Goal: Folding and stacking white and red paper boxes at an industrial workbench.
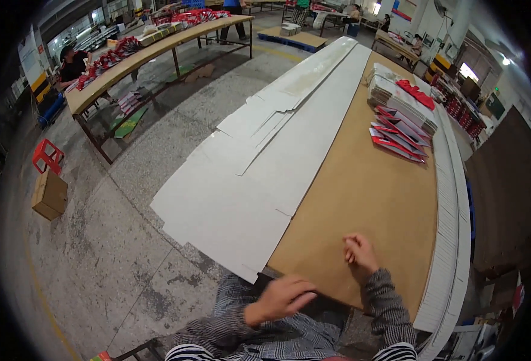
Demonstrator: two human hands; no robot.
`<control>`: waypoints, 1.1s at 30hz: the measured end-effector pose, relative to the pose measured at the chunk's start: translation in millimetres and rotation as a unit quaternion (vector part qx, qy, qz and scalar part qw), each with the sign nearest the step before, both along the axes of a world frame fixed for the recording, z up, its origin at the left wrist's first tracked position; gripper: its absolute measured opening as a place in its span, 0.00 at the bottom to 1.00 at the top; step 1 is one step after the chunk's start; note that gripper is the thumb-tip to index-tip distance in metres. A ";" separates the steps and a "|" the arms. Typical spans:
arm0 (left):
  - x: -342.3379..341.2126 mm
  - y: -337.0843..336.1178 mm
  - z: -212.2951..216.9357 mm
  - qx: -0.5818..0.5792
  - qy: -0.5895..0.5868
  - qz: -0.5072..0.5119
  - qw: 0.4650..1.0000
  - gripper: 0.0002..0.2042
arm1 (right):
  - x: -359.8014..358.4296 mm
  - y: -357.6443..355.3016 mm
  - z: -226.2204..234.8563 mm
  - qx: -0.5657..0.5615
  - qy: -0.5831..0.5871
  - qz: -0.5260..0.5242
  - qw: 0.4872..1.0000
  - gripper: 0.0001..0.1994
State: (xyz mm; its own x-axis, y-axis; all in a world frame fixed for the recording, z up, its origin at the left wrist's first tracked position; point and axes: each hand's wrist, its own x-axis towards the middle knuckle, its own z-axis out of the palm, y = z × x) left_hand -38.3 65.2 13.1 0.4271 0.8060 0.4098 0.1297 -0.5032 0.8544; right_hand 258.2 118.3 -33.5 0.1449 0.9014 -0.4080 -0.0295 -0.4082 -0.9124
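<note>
My left hand is over the near edge of the table, by the corner of a white sheet. Its fingers are stretched out, the thumb is apart, and it holds nothing. Above the brown tabletop is my right hand, with its fingers curled in and nothing visible in them. Large white cardboard sheets cover the table's left side, one overlapping another, with torn edges. Farther up on the right lies a fanned pile of red and white folded paper pieces.
Behind the fanned pile are flat white stacks with a red bundle on top. Ridged white board lines the table's right edge. On the floor at left stand a cardboard box and a red stool. People work at tables beyond.
</note>
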 end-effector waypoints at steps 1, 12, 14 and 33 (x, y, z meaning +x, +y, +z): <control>-24.7 -5.5 8.9 0.106 -0.033 0.071 0.991 0.06 | -1.3 -25.0 -2.3 0.007 -0.002 -0.004 1.000 0.08; -248.4 68.4 -123.9 -0.330 -0.152 0.482 0.797 0.13 | -44.7 -117.1 -15.2 0.134 -0.101 0.054 0.984 0.10; -248.1 70.7 -116.5 -0.327 -0.145 0.449 0.819 0.13 | -44.8 -120.3 -15.0 0.148 -0.104 0.048 0.982 0.10; 47.1 -114.2 -59.1 0.166 0.103 -0.183 0.963 0.08 | -46.6 -203.2 74.2 0.438 -0.524 0.168 0.711 0.16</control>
